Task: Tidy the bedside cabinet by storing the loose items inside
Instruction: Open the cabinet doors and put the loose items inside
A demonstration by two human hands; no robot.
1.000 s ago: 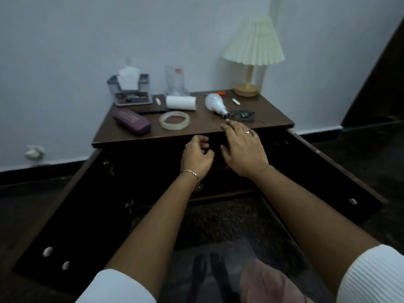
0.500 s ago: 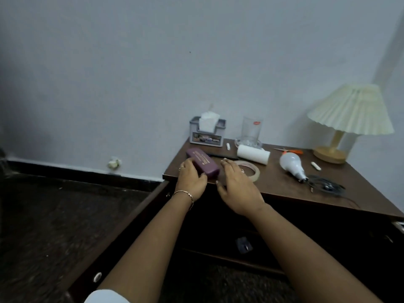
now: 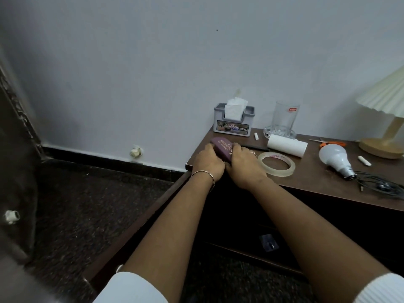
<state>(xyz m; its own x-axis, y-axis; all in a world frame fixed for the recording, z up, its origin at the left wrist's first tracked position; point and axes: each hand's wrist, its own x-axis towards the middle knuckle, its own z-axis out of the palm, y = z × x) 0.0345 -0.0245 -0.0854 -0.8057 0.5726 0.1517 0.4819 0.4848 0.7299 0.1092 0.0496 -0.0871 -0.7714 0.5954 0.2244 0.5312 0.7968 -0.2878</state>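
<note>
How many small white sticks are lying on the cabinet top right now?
2: one small white stick beside the tissue holder, another right of the light bulb. Others may be hidden.

Single head-worn wide-angle view, looking forward and down from above and in front of the dark brown wooden bedside cabinet [image 3: 306,178]. Faces the pale grey wall [image 3: 153,62] behind the cabinet, angled toward its left corner. Close: within arm's reach of the cabinet, forearms filling the lower frame. Dark speckled floor [image 3: 87,204] left of the cabinet. No second view.

Pleated lamp [image 3: 384,101], white wall [image 3: 153,62]
</note>
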